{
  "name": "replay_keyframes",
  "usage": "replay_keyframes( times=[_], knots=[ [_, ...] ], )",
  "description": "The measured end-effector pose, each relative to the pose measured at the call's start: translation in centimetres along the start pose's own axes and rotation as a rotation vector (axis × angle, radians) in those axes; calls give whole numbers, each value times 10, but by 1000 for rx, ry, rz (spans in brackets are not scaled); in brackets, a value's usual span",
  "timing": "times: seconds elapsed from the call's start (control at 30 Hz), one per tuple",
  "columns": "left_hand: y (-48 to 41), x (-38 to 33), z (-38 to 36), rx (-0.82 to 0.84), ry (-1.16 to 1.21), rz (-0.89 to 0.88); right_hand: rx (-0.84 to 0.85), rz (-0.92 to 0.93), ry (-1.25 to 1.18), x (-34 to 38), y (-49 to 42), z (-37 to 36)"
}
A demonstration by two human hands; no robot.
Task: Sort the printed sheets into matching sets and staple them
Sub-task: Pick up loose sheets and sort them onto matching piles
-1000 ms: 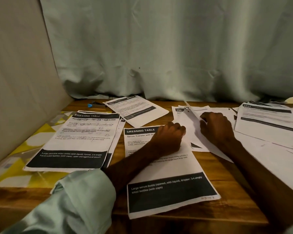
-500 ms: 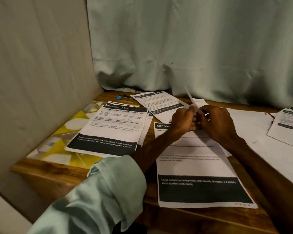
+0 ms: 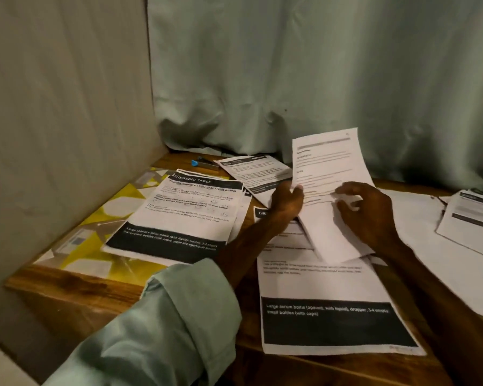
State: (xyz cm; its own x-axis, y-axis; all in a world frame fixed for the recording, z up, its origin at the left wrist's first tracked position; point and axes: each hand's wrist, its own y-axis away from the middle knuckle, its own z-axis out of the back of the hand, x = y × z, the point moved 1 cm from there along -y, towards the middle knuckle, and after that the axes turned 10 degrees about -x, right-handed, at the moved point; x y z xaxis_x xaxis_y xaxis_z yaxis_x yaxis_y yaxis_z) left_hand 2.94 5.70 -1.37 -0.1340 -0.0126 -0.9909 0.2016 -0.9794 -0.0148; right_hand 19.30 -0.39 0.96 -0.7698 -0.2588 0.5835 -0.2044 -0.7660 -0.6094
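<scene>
Your left hand [image 3: 286,203] pinches the left edge of the raised sheet [image 3: 329,162]. Your right hand [image 3: 370,215] touches it, fingers loosely spread. The stack [image 3: 184,215] beside them reads "DRESSING TABLE".

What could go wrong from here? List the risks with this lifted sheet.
1. The left hand pinches the lifted sheet at one edge; it may slip or crease.
2. The layouts on the table look alike: it could land on the lotion stack or serum sheet wrongly.
3. Reaching the stapler over loose papers may scatter them.
</scene>
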Motion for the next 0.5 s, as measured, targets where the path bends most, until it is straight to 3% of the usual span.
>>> replay_keyframes(
  times=[0.13,0.23,0.33,0.5],
  knots=[
    [-6,-4,1,-17,97,-72,-90,-325,35,-25,-15,28],
    [-9,-3,-1,0,118,-68,-99,-507,-142,-43,-20,40],
    [-11,-1,-3,6,132,-102,-14,-576,-407,-53,-19,48],
    [-13,0,1,7,261,-148,49,-550,-504,-61,-19,57]
  ],
)
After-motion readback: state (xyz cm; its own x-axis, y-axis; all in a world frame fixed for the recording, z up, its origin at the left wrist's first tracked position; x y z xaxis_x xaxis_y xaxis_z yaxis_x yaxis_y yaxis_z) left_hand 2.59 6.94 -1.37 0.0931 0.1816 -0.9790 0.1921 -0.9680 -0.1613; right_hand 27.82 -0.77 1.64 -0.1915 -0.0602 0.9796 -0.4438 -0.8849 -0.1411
